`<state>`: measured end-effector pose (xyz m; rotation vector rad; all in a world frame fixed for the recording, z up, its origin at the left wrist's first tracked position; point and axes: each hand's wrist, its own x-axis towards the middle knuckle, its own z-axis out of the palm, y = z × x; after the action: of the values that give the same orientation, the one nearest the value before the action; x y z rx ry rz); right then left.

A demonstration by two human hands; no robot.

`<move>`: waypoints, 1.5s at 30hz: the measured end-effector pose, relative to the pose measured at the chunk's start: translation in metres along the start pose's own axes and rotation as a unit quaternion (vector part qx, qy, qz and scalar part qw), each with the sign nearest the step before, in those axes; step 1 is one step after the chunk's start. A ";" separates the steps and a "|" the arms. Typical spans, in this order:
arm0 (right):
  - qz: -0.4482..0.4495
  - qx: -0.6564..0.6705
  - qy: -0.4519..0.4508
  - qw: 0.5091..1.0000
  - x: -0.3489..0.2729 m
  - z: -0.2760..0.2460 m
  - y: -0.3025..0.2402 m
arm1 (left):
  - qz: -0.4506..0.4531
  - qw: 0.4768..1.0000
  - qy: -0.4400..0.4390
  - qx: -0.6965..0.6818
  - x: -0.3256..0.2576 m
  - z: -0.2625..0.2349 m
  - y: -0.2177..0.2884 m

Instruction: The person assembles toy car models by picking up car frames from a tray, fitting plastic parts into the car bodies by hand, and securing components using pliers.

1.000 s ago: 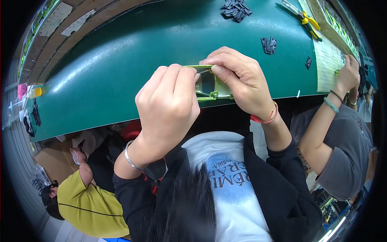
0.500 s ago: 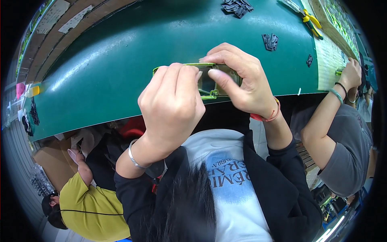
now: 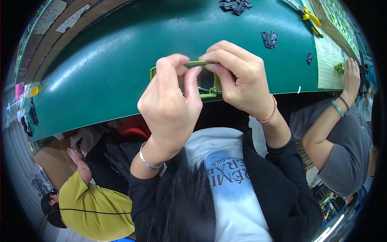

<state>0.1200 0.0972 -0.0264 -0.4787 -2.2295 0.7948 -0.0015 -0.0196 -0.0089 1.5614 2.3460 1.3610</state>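
Note:
A yellow-green rectangular frame with an open middle is held between my hands, just above the near edge of the green table. My left hand is around its left end, with the lower fingers curled and the thumb and forefinger raised at the upper rim. With thumb and fingertips, my right hand pinches the upper rim toward its right end. My fingers hide much of the frame, and any small part between the fingertips cannot be made out.
Black flat parts lie heaped at the far side, with smaller groups farther right. Yellow-handled pliers rest near a pale sheet. A co-worker's hand is at the right. Cardboard strips line the far left.
My left forefinger has lifted and its thumb has come up to the upper rim. My right thumb has closed toward the fingers, pinching that rim. The co-worker's arm has shifted slightly.

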 end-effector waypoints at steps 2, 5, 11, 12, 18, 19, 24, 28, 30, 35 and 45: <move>0.001 -0.005 0.002 1.000 0.000 0.000 0.000 | -0.006 1.000 -0.017 -0.012 0.004 -0.005 0.000; -0.018 -0.030 -0.001 0.999 0.003 -0.001 -0.002 | 0.045 0.993 -0.062 0.089 0.012 -0.019 0.004; -0.014 -0.049 -0.033 0.998 0.006 -0.006 -0.014 | 0.225 0.962 -0.113 0.103 0.032 -0.022 -0.009; -0.013 -0.052 -0.033 0.998 0.004 -0.005 -0.012 | 0.222 0.962 -0.130 0.086 0.033 -0.022 -0.005; -0.033 -0.066 0.004 0.997 0.001 -0.001 -0.010 | 0.265 0.942 -0.181 0.095 0.044 -0.020 -0.010; -0.025 -0.051 -0.008 0.998 0.002 -0.002 -0.010 | 0.269 0.941 -0.180 0.096 0.045 -0.021 -0.012; -0.010 -0.078 -0.032 0.996 0.003 -0.006 -0.017 | 0.226 0.940 -0.217 0.139 0.041 -0.028 -0.016; -0.017 -0.102 -0.070 0.992 0.003 -0.002 -0.017 | 0.278 0.928 -0.222 0.113 0.047 -0.025 -0.015; -0.023 -0.092 -0.045 0.994 -0.002 0.005 -0.020 | 0.278 0.930 -0.221 0.093 0.047 -0.024 -0.014; -0.017 -0.067 -0.071 0.995 0.001 0.001 -0.014 | 0.265 0.926 -0.262 0.063 0.052 -0.028 -0.019; -0.030 -0.091 -0.080 0.992 -0.009 -0.007 -0.017 | 0.269 0.928 -0.233 0.107 0.041 -0.032 -0.012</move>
<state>0.1294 0.0820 -0.0157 -0.4451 -2.4671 0.6209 -0.0451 -0.0106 0.0205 2.3927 1.8951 0.6518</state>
